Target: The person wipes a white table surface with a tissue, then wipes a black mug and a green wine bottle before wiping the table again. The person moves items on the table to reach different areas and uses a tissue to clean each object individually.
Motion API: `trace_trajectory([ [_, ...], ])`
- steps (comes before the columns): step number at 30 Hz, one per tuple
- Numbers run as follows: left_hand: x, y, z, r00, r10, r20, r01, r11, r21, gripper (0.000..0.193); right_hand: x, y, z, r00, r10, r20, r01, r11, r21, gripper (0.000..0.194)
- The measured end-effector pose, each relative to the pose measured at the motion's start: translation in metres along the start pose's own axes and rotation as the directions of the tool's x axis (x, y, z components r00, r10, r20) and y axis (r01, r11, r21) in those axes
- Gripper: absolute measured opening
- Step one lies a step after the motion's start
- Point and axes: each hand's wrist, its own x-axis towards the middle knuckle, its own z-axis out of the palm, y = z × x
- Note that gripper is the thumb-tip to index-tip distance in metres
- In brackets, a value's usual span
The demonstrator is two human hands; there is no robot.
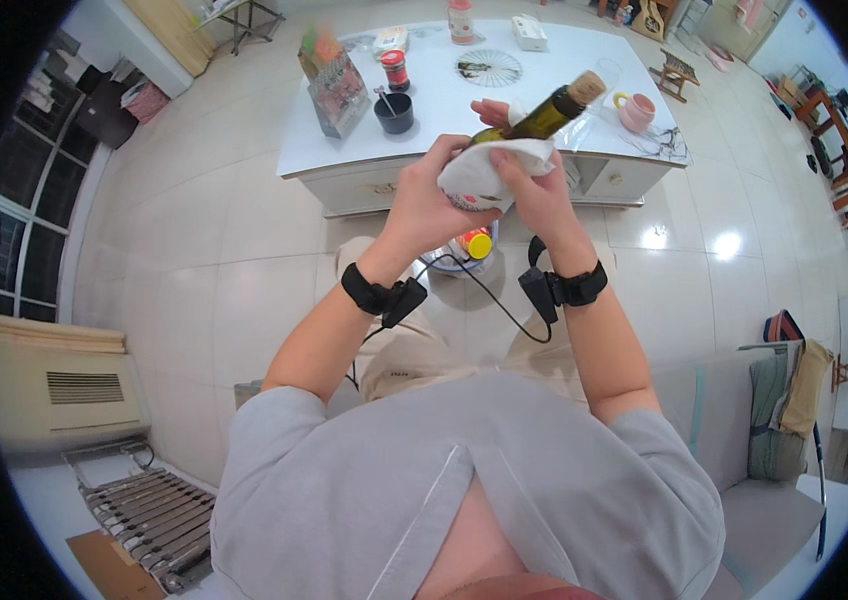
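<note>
A green glass bottle point(544, 118) with a cork point(587, 88) in its neck is held tilted, its neck pointing up and to the right. My left hand point(424, 196) grips its lower body. A white tissue point(480, 169) is wrapped over the bottle's side, and my right hand point(540, 196) presses it there with the thumb. Fingers of the right hand show beyond the bottle. Part of a printed label peeks out below the tissue; the rest of the body is covered. Both hands are in front of the white table's near edge.
On the white table point(439, 97) stand a black cup point(394, 114) with a spoon, a red-lidded jar point(395, 71), a plastic food bag point(336, 90), a pink mug point(636, 112) and a tissue pack point(530, 34). A bin point(461, 266) holding a yellow-lidded container point(477, 244) sits below. A black cable point(495, 300) links both wristbands.
</note>
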Motion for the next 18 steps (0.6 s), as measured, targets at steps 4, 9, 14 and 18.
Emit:
trace_trajectory([
  [4, 0.011, -0.033, 0.008, 0.998, -0.050, -0.040, 0.036, 0.957, -0.288, 0.080, -0.017, 0.037, -0.004, 0.998, 0.022, 0.054, -0.021, 1.000, -0.012, 0.058],
  [9, 0.026, -0.068, 0.008, 0.996, -0.077, -0.043, 0.066, 0.976, -0.207, 0.080, -0.002, 0.084, -0.021, 0.888, 0.402, 0.224, -0.436, 0.890, 0.132, 0.065],
  [14, 0.063, -0.088, 0.006, 0.990, -0.130, -0.047, 0.097, 0.895, -0.434, 0.080, 0.030, 0.106, -0.039, 0.854, 0.449, 0.262, -0.500, 0.848, 0.175, 0.055],
  [18, 0.107, -0.110, -0.002, 0.992, -0.125, 0.011, 0.118, 0.901, -0.417, 0.084, 0.058, 0.139, -0.072, 0.793, 0.609, -0.016, -0.603, 0.789, 0.118, 0.037],
])
